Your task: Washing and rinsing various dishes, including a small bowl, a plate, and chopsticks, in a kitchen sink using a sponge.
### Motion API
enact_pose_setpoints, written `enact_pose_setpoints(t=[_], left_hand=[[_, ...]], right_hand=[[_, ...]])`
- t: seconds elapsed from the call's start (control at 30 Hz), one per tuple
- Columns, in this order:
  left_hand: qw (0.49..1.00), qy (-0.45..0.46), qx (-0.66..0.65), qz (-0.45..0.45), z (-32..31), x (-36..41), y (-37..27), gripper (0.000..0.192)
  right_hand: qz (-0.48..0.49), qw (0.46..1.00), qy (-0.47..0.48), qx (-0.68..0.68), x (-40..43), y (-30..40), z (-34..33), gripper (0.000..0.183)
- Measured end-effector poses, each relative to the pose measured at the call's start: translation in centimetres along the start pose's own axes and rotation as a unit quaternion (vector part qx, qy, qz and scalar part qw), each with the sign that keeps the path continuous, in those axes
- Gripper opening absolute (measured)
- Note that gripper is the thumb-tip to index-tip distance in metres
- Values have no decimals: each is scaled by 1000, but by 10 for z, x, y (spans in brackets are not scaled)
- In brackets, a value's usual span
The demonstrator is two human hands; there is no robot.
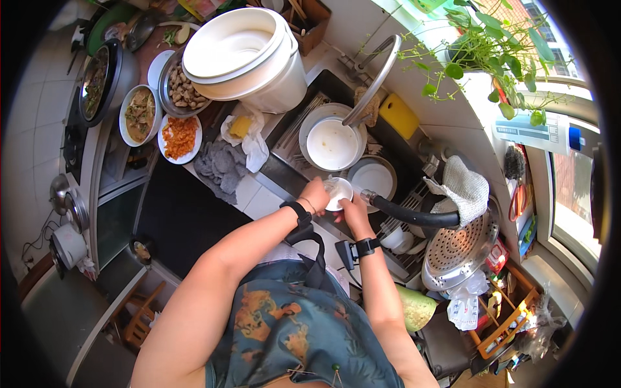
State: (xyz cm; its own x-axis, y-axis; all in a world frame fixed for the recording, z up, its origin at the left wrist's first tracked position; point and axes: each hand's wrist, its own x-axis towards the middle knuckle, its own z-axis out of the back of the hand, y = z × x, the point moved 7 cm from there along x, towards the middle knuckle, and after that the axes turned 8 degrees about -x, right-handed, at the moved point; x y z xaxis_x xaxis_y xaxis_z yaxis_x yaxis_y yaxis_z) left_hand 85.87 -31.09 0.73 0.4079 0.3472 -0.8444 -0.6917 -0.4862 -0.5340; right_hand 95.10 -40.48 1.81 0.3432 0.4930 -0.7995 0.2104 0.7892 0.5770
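Note:
Over the sink's near edge, my right hand (355,213) grips the side of a small white bowl (340,193). My left hand (315,196) is at the bowl's left rim, its fingers closed around a whitish, crumpled thing, perhaps a cloth, that reaches into the bowl. Just beyond the hands, a larger white bowl (332,144) rests in a wider bowl in the sink (286,180). To its right lie stacked white plates (372,178). A curved metal faucet (376,80) arches above the bowls.
White buckets (286,82) stand at the sink's far left. Left of them are a bowl of peanuts (182,87), a plate of orange food (179,138) and a grey cloth (220,167). A black hose (417,216) and a perforated steamer tray (458,252) are on the right.

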Motion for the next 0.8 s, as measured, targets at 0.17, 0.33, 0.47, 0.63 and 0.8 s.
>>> enact_pose_setpoints(t=[0.17,0.33,0.47,0.63,0.8], left_hand=[[971,101,-180,120,-26,-8,31,37],[962,117,144,-200,-9,-13,-25,41],[897,150,275,-310,-16,-18,-46,33],[958,-15,146,-245,-9,-4,-21,28],[935,62,-318,143,-29,-14,16,30]], right_hand=[[-7,990,-21,-137,4,-1,9,29],[-46,980,135,-140,-18,29,3,26],[-60,979,158,-111,-12,12,1,24],[-64,996,13,-66,1,-23,8,26],[141,958,-200,-153,5,-9,17,31]])
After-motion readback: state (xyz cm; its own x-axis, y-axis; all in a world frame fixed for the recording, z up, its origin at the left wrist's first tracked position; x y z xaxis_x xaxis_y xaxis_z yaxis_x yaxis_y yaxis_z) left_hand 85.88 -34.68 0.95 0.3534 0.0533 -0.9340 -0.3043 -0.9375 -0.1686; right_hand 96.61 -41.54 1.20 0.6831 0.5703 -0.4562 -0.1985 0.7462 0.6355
